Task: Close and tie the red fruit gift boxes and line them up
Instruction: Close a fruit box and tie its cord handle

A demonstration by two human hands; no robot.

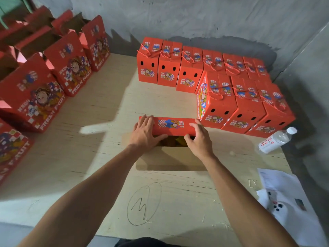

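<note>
The boxes (170, 72) are red with blue-and-white checkered cartoon prints and white "FRESH FRUIT" lettering; their cords (216, 96) are red-and-white twisted. The table (99, 157) is pale wood. The bottle (275, 139) is clear with a white cap and red print.

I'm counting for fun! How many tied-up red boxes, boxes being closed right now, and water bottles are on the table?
Tied-up red boxes: 9
Box being closed: 1
Water bottle: 1
Total: 11
</note>
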